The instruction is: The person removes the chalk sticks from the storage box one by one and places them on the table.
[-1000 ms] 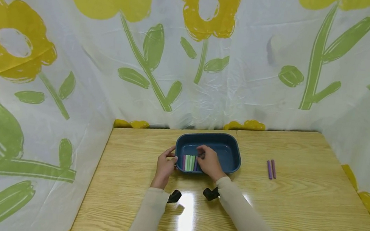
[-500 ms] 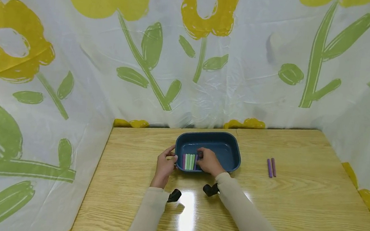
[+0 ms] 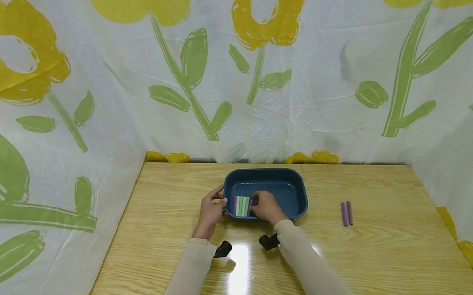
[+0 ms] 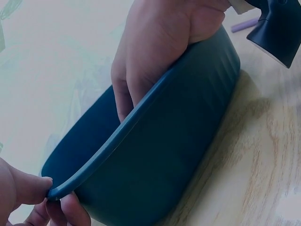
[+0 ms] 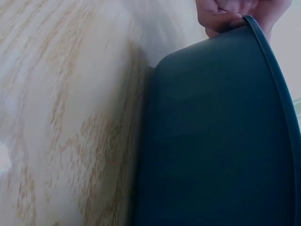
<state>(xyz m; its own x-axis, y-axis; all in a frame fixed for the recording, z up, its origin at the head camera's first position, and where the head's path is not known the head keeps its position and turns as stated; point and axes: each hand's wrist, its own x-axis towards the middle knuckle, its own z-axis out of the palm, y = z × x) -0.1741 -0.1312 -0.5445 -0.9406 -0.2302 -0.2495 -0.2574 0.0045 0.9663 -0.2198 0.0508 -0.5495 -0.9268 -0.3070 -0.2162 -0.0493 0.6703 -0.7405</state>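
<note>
A dark blue rectangular tub (image 3: 285, 219) stands on the table. My left hand (image 3: 211, 213) pinches its rim at the left front corner; the left wrist view shows the thumb on top and fingers under the lip (image 4: 70, 184). Inside the tub's left end, several pale green chalk sticks (image 3: 242, 206) lie side by side, with a purple-pink one (image 3: 234, 205) at their left. My right hand (image 3: 268, 207) reaches into the tub with curled fingers at a purple chalk stick (image 3: 250, 208) on the row's right end. In both wrist views the tub's wall hides the chalk inside it.
Two purple chalk sticks (image 3: 347, 213) lie on the wooden table (image 3: 381, 261) to the right of the tub. A white cloth (image 3: 320, 103) with printed flowers hangs behind and along both sides. Each wrist wears a black camera mount (image 3: 269, 242).
My right hand's fingers have drawn in and shifted slightly at the purple chalk stick. My left hand keeps its hold on the rim. The head view has tilted very slightly.
</note>
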